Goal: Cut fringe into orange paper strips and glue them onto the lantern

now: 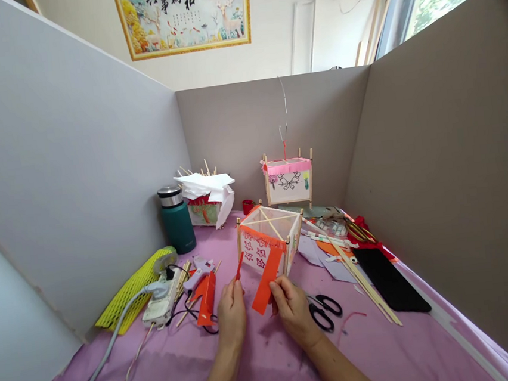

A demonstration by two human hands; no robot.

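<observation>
My right hand (290, 307) is closed on a flat orange-red paper strip (268, 282), pinched between thumb and fingers. In my left hand (231, 312), the closed fingers grip a narrow red strip (240, 266) that points upward; it looks like paper seen edge-on. Just beyond both hands stands a lantern (267, 231) with a wooden stick frame, white panels, red star drawings and a fringed orange-red border. The paper strip overlaps its front in view. Black-handled scissors (323, 314) lie on the purple cloth (270, 362), right of my right hand.
On the left are a power strip (161, 304), a glue gun (199, 272), red paper (207, 300) and a green bottle (177, 222). A pink-topped lantern (289, 181) stands behind. Wooden sticks (364, 284) and a black phone-like slab (391, 279) lie right. Grey panels (439, 154) enclose the table.
</observation>
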